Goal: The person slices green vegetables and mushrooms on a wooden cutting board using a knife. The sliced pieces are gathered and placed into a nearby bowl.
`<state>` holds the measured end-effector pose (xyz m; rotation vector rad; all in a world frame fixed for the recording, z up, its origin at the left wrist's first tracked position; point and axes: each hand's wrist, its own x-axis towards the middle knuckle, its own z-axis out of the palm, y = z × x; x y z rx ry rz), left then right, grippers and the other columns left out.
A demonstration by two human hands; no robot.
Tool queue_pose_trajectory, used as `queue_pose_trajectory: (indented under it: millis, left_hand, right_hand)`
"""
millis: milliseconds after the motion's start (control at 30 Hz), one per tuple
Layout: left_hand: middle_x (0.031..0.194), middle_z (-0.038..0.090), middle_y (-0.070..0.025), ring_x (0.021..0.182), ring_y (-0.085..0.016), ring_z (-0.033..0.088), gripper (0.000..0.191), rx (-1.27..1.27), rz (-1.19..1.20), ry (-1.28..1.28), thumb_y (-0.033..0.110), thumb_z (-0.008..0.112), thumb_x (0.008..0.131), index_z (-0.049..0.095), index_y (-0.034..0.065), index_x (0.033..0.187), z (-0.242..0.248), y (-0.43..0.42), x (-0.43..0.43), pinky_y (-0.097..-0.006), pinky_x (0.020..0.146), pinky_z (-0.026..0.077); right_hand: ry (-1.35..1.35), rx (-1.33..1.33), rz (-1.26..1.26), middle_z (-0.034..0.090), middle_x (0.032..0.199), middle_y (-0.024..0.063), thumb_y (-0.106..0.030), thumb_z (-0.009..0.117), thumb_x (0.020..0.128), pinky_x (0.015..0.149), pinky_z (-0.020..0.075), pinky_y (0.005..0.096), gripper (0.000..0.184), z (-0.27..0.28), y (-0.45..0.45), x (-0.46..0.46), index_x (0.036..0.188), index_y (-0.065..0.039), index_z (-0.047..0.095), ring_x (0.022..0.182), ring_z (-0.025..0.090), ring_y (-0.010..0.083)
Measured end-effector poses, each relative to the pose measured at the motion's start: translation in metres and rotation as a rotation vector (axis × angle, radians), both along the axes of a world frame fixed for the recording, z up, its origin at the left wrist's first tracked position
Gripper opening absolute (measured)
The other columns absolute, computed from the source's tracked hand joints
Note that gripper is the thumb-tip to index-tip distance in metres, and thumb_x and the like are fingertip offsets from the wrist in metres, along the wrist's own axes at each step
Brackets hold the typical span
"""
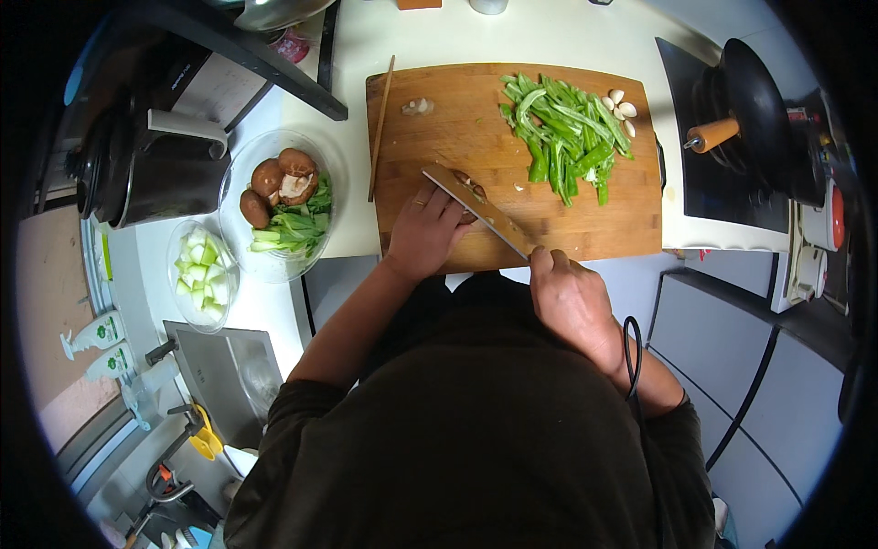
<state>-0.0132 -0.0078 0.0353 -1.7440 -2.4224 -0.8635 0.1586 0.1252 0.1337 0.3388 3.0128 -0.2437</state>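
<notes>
My right hand (pixel 575 302) grips the handle of a cleaver (pixel 483 211), whose blade slants across the near part of a wooden cutting board (pixel 439 147). Under and beside the blade is a brown mushroom (pixel 473 184), partly covered by it. My left hand (pixel 426 230) is on the left side of the blade, fingers bent against the mushroom; the fingertips are partly hidden. Sliced green peppers (pixel 566 134) lie heaped at the board's far right, with several peeled garlic cloves (pixel 625 110) beside them. A small pale piece (pixel 417 106) sits far left, near a wooden chopstick (pixel 381 130).
To the left, a clear bowl (pixel 274 273) holds whole mushrooms (pixel 281 177) and leafy greens (pixel 295 230). Nearer stands a bowl of pale green chunks (pixel 204 271), by the sink (pixel 230 377). On the right, a black wok (pixel 754 113) with a wooden handle rests on the cooktop (pixel 720 195).
</notes>
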Motion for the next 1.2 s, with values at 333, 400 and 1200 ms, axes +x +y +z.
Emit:
queue_pose_trajectory:
  millis: [333,400,1200]
  left_hand:
    - [0.109,0.054,-0.0133,0.099,-0.031,0.052,0.035,-0.04,-0.002,-0.001,0.017,0.069,0.072,0.059,0.0052,0.103,0.0,-0.008,0.004,-0.0414,0.083,0.044]
    - [0.108,0.054,-0.0138,0.097,-0.031,0.052,0.034,-0.044,0.009,-0.013,0.014,0.067,0.071,0.058,0.0043,0.102,0.002,-0.007,0.006,-0.0415,0.083,0.044]
    - [0.092,0.061,-0.0121,0.093,-0.031,0.057,0.017,-0.173,-0.013,-0.082,0.013,0.063,0.074,0.061,0.0094,0.09,0.008,-0.004,-0.001,-0.0404,0.085,0.042]
  right_hand:
    - [0.097,-0.087,0.047,0.056,0.065,0.012,-0.001,0.054,0.073,0.046,0.049,0.032,0.008,0.012,0.001,0.001,0.076,-0.004,0.048,0.055,0.061,0.0224]
    - [0.099,-0.109,0.018,0.056,0.065,0.0126,-0.001,0.055,0.074,0.047,0.049,0.0331,0.008,0.014,0.001,0.002,0.076,-0.003,0.048,0.055,0.061,0.0239]
    - [-0.001,0.034,0.106,0.055,0.067,0.0117,-0.001,0.053,0.074,0.049,0.0496,0.0335,0.008,0.0,0.018,0.0,0.08,-0.003,0.048,0.057,0.06,0.0253]
